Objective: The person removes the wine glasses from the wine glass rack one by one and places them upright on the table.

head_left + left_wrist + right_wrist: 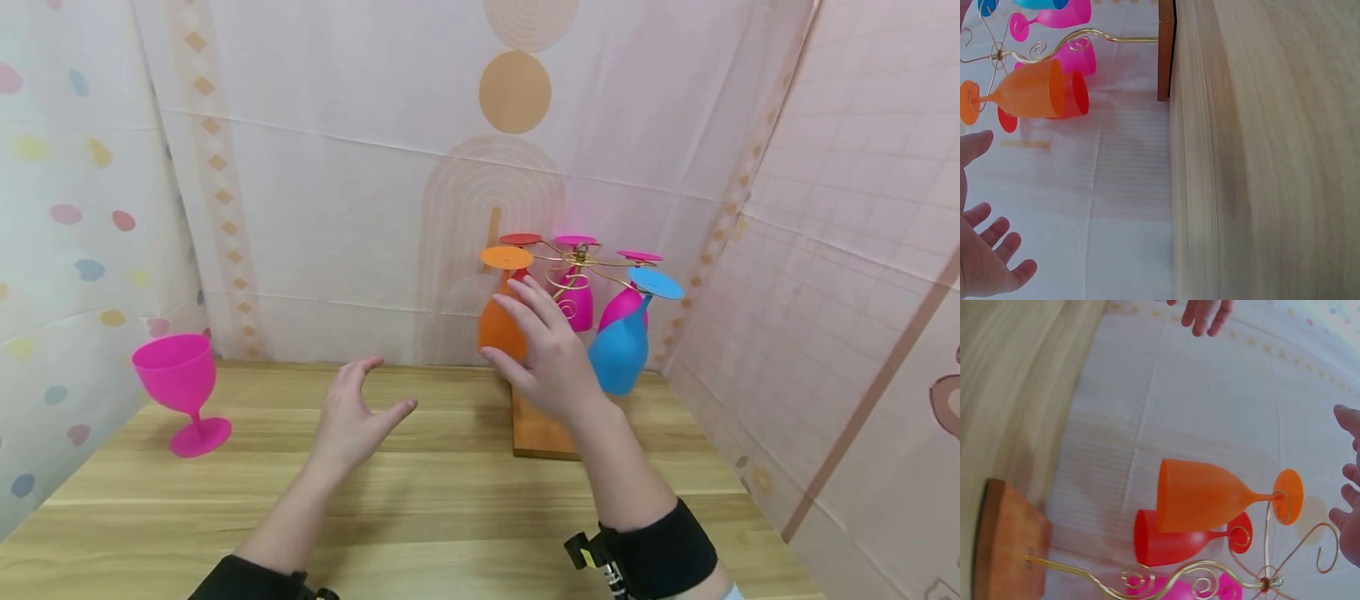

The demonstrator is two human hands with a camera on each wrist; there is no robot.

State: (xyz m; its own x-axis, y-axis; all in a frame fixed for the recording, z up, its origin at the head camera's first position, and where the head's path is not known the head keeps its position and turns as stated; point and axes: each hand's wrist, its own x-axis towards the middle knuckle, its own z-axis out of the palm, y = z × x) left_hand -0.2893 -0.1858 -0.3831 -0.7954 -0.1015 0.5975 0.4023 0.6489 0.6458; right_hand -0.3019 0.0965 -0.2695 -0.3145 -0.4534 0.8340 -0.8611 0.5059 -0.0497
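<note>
My right hand (551, 354) is raised in front of a gold wire rack (581, 260), fingers spread and holding nothing. Closest to it hangs an upside-down orange goblet (501, 327); the right wrist view shows a gap between fingers and goblet. A blue goblet (621, 354), two pink goblets (574, 302) and a red goblet (1169, 542) hang from the same rack by their feet. One curled wire arm (1329, 547) bears no goblet. Left of the rack, my left hand (352, 421) hovers over the table, thumb and fingers apart, touching nothing.
A pink goblet (180, 375) stands upright on the wooden table (420, 517) at the far left. The rack rises from a wooden base (542, 429) near the back right. Printed cloth (322, 208) hangs behind the table and along both sides.
</note>
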